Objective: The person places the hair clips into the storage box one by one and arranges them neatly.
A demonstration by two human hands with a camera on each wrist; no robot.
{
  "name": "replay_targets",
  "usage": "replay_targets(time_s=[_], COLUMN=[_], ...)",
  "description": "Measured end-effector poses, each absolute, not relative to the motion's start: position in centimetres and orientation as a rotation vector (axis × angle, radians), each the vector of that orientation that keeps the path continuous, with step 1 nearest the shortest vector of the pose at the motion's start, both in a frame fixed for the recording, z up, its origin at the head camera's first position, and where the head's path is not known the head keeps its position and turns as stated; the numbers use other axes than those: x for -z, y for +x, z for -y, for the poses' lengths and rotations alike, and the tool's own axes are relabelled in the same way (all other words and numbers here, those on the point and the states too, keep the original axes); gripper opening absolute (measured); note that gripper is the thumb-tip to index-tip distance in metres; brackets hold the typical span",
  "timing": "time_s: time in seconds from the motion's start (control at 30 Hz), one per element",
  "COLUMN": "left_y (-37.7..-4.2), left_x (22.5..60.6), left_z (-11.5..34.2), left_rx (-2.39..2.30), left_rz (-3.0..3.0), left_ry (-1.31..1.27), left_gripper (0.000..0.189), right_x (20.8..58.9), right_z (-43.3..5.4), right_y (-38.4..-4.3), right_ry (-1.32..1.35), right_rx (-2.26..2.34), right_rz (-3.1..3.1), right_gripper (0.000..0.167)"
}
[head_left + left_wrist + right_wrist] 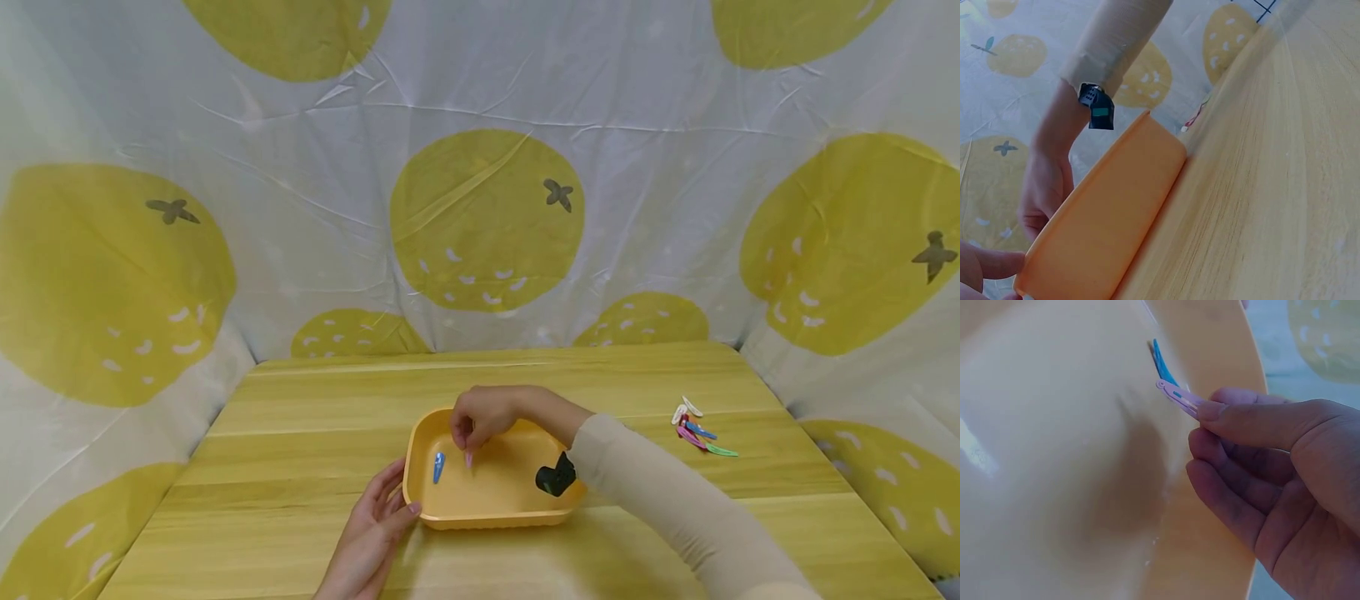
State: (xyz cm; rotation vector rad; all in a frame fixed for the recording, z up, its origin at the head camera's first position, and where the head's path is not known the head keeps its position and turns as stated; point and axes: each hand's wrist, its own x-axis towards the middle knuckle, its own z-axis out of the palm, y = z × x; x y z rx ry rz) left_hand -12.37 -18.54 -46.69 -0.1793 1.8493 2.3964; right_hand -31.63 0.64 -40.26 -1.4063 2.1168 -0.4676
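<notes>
Between thumb and forefinger my right hand (483, 417) pinches a small pink snap hair clip (1179, 399), held over the inside of a yellow-orange plastic tray (495, 522). A blue hair clip (438, 467) lies in the tray's left part; in the right wrist view it shows just behind the pink one. My left hand (375, 517) grips the tray's left end, with the thumb (1000, 264) at the rim and the fingers along the outer wall. The right forearm crosses over the tray's right end and hides part of it.
To the right on the wooden table (300, 433) lies a loose pile of hair clips: white ones (678, 414), a blue one (702, 431), a pink one (690, 438) and a green one (722, 451). Fruit-print cloth (480, 108) hangs around the table's back and sides.
</notes>
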Motion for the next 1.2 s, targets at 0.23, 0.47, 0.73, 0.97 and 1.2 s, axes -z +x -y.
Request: replay_targets(time_s=[0.23,0.47,0.73,0.97,1.2], left_y=[-12.3,-12.4,-12.5,-12.5,-12.5], left_x=[46.8,46.8,46.8,46.8,46.7], left_z=[18.6,18.9,18.8,18.8,18.6], left_rx=[-2.409,-2.412,-2.409,-2.402,-2.408], left_rz=[-1.841,-1.846,-1.830,-1.833,-1.810], left_ry=[-0.181,-0.197,-0.194,-0.193,-0.197], left_gripper=[0.074,0.074,0.073,0.073,0.072], right_x=[41.0,41.3,42.3,43.1,43.5], right_z=[0.3,1.4,2.1,2.7,2.7], right_y=[-31.4,-31.2,-31.2,-31.0,-30.8], right_ry=[-1.396,-1.418,-1.444,-1.450,-1.469], right_rx=[0.421,0.411,0.389,0.365,0.305], right_rz=[-2.127,-2.116,-2.081,-2.113,-2.182], right_gripper=[0.012,0.014,0.011,0.014,0.012])
